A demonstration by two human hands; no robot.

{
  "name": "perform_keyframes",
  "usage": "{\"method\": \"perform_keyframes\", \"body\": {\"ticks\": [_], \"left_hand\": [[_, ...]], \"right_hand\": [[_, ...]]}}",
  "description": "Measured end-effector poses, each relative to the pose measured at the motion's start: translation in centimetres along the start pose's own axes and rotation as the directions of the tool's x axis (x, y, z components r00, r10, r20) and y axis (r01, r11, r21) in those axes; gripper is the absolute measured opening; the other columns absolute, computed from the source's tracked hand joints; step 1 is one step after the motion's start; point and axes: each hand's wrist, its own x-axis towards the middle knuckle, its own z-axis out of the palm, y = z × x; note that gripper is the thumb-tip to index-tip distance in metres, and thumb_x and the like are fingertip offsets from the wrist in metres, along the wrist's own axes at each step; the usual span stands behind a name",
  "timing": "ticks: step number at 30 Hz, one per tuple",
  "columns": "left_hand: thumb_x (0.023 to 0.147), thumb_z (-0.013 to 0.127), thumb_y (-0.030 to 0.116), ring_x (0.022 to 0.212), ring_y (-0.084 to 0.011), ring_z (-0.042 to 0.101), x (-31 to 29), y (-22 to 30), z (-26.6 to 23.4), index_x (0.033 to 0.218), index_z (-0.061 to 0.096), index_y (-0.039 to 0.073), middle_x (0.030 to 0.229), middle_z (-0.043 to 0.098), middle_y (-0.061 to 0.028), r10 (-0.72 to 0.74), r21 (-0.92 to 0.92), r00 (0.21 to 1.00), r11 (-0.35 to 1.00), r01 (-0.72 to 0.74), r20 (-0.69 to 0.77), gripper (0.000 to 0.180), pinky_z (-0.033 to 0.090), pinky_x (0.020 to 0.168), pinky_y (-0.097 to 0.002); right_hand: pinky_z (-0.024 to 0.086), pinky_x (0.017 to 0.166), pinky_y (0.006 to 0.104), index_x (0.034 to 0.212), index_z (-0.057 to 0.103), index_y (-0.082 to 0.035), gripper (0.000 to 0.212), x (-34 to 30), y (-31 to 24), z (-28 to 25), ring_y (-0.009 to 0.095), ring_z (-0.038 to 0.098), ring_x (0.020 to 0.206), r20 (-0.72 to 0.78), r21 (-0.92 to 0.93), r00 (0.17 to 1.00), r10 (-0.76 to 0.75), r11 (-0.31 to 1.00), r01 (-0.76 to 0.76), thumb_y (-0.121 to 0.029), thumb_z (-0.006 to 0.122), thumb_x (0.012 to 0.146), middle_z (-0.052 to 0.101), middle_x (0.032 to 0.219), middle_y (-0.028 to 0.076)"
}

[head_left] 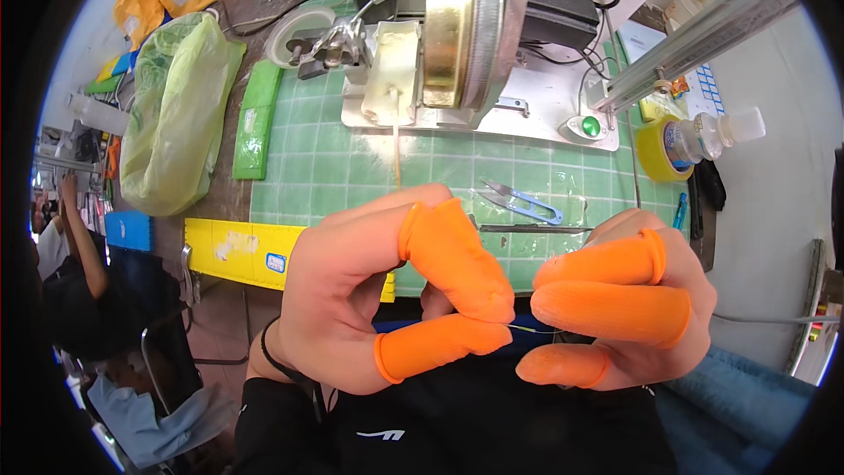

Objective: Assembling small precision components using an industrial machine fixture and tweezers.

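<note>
My left hand (352,290), in orange finger cots, pinches a fine strand (525,328) between thumb and forefinger. The strand has a yellowish part and runs right from the fingertips. My right hand (620,303) also wears orange finger cots; its fingers curl, with a gap between them and the thumb. The strand's far end reaches into this gap, and no firm grip on it shows there. Just beyond my hands, blue-handled thread snips (523,202) and a slim dark tool (536,230) lie on the green gridded mat (308,167).
A metal machine with a brass-coloured wheel (447,31) stands on a plate with a green button (591,127). A yellow ruler-like strip (233,253) spans the left table edge. At left lies a pale green plastic bag (176,123); at right, a tape roll (661,149) and clear bottle (703,136).
</note>
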Motion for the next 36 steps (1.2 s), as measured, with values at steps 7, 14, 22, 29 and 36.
{"method": "perform_keyframes", "body": {"ticks": [7, 14, 22, 29, 36], "left_hand": [[0.068, 0.092, 0.005, 0.069, -0.0141, 0.054, 0.1, -0.4, -1.8, 0.083, 0.072, 0.003, 0.084, 0.071, -0.0094, 0.037, -0.009, 0.993, 0.999, -0.036, 0.109, 0.025, 0.036, 0.059, -0.0277], [0.072, 0.090, 0.001, 0.073, -0.0194, 0.065, 0.8, -0.9, -0.9, 0.088, 0.073, 0.003, 0.089, 0.074, -0.0117, 0.364, 0.345, 0.921, 0.854, -0.390, 0.140, 0.023, 0.047, 0.061, -0.0291], [0.073, 0.088, 0.004, 0.060, -0.0231, 0.066, 0.5, -2.6, -0.9, 0.095, 0.074, 0.000, 0.085, 0.070, -0.0131, 0.609, 0.553, 0.780, 0.604, -0.574, 0.143, 0.026, 0.046, 0.048, -0.0307], [0.081, 0.080, 0.001, 0.067, -0.0281, 0.066, 0.7, -2.6, -1.2, 0.093, 0.068, -0.001, 0.086, 0.065, -0.0148, 0.591, 0.372, 0.804, 0.733, -0.569, 0.065, 0.017, 0.050, 0.053, -0.0336], [0.085, 0.071, 0.007, 0.067, -0.0311, 0.059, 0.4, -2.7, -0.5, 0.094, 0.058, 0.003, 0.091, 0.055, -0.0102, 0.542, 0.284, 0.839, 0.796, -0.534, 0.060, 0.016, 0.048, 0.054, -0.0378]], "right_hand": [[0.048, 0.062, 0.0324, 0.107, 0.074, -0.008, 0.037, 0.5, -0.1, 1.5, 0.021, 0.061, 0.073, 0.002, -0.002, 1.000, 0.001, 1.000, -0.001, -0.021, 0.092, 0.078, 0.068, 0.098, 0.008], [0.046, 0.062, 0.0302, 0.099, 0.068, -0.004, 0.020, -0.1, -0.5, 3.5, 0.020, 0.060, 0.071, -0.138, 0.216, 0.948, 0.287, 0.943, -0.254, -0.002, 0.080, 0.082, 0.064, 0.085, 0.010], [0.042, 0.063, 0.0296, 0.095, 0.062, -0.002, 0.017, -0.6, 0.8, 6.1, 0.019, 0.056, 0.070, -0.251, 0.319, 0.911, 0.328, 0.916, -0.242, -0.017, 0.071, 0.095, 0.062, 0.085, 0.012], [0.045, 0.066, 0.0312, 0.103, 0.060, 0.004, 0.036, -0.4, 1.4, 5.8, 0.022, 0.059, 0.072, -0.354, 0.179, 0.930, 0.098, 0.983, -0.036, -0.027, 0.076, 0.091, 0.063, 0.090, 0.018], [0.049, 0.071, 0.0323, 0.101, 0.056, 0.005, 0.038, -1.4, -0.3, 7.0, 0.020, 0.061, 0.077, -0.460, 0.258, 0.837, 0.297, 0.946, -0.194, -0.026, 0.076, 0.095, 0.062, 0.091, 0.019]]}}
